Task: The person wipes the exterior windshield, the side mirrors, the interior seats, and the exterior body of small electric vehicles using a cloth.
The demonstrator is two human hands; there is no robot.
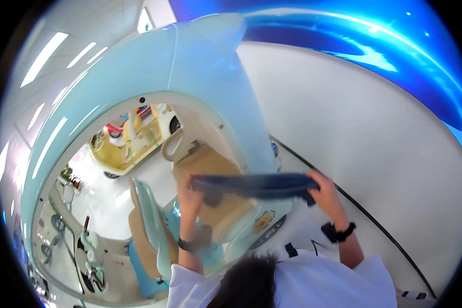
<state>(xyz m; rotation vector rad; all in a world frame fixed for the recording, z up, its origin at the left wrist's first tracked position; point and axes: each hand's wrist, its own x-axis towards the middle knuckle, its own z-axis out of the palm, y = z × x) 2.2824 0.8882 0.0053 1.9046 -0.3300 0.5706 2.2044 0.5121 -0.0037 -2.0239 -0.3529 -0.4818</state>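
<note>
A long dark navy item [254,185], flexible-looking and blurred, stretches level between my two hands. My left hand [189,197] grips its left end, and my right hand [328,194] holds its right end with the thumb on top. What exactly the item is I cannot tell. Behind it sits the tan rear seat [206,163] of a small pale-turquoise vehicle, whose rounded roof frame [200,57] arches above my hands. Nearer my left forearm stands the turquoise-backed front seat [150,219]. Each wrist wears a black band; a small black device [329,233] sits on the right one.
Handlebars [89,250] and a side mirror [67,193] are at the vehicle's front. Through the side opening a yellow open-sided vehicle [134,142] shows on the glossy floor, with potted plants [69,177] nearby. A white wall [331,104] and a lit blue panel [369,34] stand to the right.
</note>
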